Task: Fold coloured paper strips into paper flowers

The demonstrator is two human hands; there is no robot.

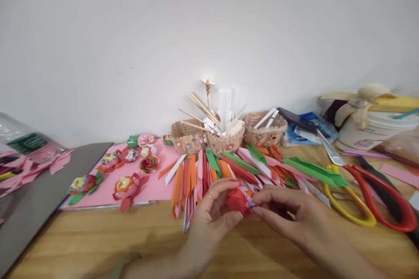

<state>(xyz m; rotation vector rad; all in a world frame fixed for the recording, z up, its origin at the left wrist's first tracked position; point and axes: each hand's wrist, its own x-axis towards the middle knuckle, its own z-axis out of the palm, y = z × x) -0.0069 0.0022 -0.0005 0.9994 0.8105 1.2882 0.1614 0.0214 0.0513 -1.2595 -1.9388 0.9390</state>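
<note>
A red folded paper flower [238, 202] with bits of purple and orange is held over the wooden table in front of me. Thumb and fingers of my left hand [211, 216] close around its left side. With thumb and forefinger together, my right hand [288, 207] pinches a pale purple tip at the flower's right edge. Just behind both hands lies a spread of folded paper strips [190, 178] in orange, pink, red, white and green. Finished-looking paper flowers [126, 187] rest on a pink sheet [157, 189] to the left.
Small decorated baskets [225, 144] with sticks and white straws stand along the wall. Scissors with red and yellow handles [356, 178] lie at right, near a phone [296, 118] and a banana peel [373, 96]. A plastic bottle [28, 139] and grey board [59, 196] are left.
</note>
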